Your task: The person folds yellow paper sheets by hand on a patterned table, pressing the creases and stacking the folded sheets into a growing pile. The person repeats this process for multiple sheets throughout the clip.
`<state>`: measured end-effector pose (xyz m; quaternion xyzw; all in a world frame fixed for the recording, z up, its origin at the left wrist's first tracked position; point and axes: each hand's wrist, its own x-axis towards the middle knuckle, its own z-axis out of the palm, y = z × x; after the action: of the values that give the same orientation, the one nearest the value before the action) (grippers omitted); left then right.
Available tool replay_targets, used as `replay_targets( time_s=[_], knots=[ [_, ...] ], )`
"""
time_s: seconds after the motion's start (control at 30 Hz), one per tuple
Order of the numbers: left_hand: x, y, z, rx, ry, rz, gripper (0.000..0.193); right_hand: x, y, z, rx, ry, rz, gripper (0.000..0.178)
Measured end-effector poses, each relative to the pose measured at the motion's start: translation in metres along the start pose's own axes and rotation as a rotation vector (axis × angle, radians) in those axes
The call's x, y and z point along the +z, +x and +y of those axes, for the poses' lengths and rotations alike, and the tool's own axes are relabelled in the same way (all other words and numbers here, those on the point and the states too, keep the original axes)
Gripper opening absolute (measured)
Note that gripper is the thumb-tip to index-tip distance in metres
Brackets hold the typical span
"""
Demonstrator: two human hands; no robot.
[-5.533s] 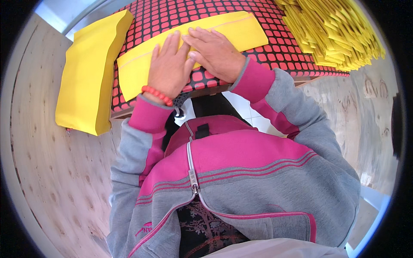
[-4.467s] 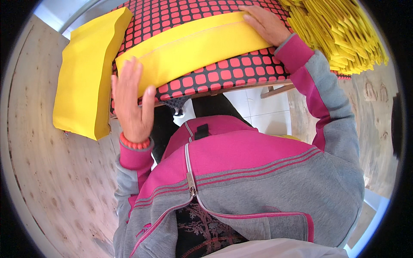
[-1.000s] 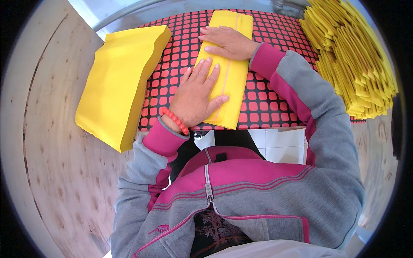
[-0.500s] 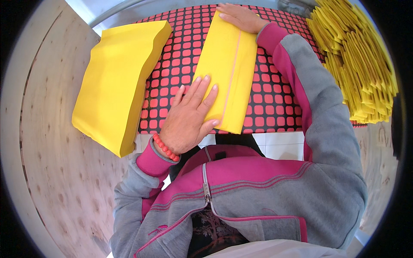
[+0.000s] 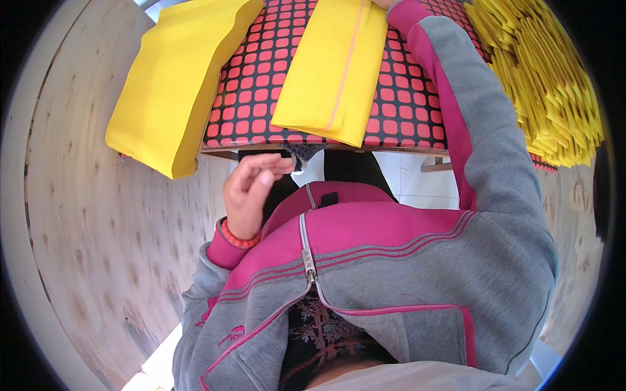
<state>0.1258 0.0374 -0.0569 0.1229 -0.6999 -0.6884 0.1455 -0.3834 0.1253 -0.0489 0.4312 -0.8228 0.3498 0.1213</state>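
A folded sheet of yellow fabric (image 5: 336, 72) lies lengthwise on the table, with a pale pinkish line running along it. My right hand (image 5: 385, 2) is at its far end, mostly cut off by the top edge of the picture, so its fingers are hidden. My left hand (image 5: 248, 192), with a red bead bracelet (image 5: 239, 234) at the wrist, is off the fabric, just below the near table edge. Its fingers are loosely bent, the thumb stands apart, and nothing shows in it. Beside its fingertips a dark patterned cloth (image 5: 305, 154) hangs under the table edge.
The table (image 5: 244, 98) has a red-and-black checked cover. A thick yellow stack (image 5: 169, 78) stands at its left, overhanging the near edge. At the right rises a large pile of folded yellow pieces (image 5: 554, 91). A wooden panel (image 5: 85, 195) borders the left side.
My left hand has lifted off the yellow fabric and come back toward my body, below the table edge. The whole view has shifted, so the table sits higher and my right hand is nearly out of sight.
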Motion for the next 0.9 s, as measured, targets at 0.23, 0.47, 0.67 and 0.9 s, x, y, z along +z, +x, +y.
replay_targets(
  time_s=[0.23,0.47,0.67,0.9],
  knots=[
    [0.000,0.007,-0.019,-0.459,-0.702,-0.180,0.057,0.001,-0.026,-0.046,-0.182,0.277,-0.106,0.050],
    [0.010,0.031,0.002,-0.515,-0.489,-0.244,0.044,-0.086,-0.101,-0.102,-0.160,0.423,0.117,0.035],
    [0.024,0.037,0.001,-0.487,-0.482,-0.346,0.041,-0.123,-0.297,-0.165,0.327,0.957,0.002,0.040],
    [0.078,0.038,-0.005,-0.484,-0.570,-0.553,0.044,-0.080,-0.410,-0.204,0.610,1.169,-0.511,0.056]
  ],
)
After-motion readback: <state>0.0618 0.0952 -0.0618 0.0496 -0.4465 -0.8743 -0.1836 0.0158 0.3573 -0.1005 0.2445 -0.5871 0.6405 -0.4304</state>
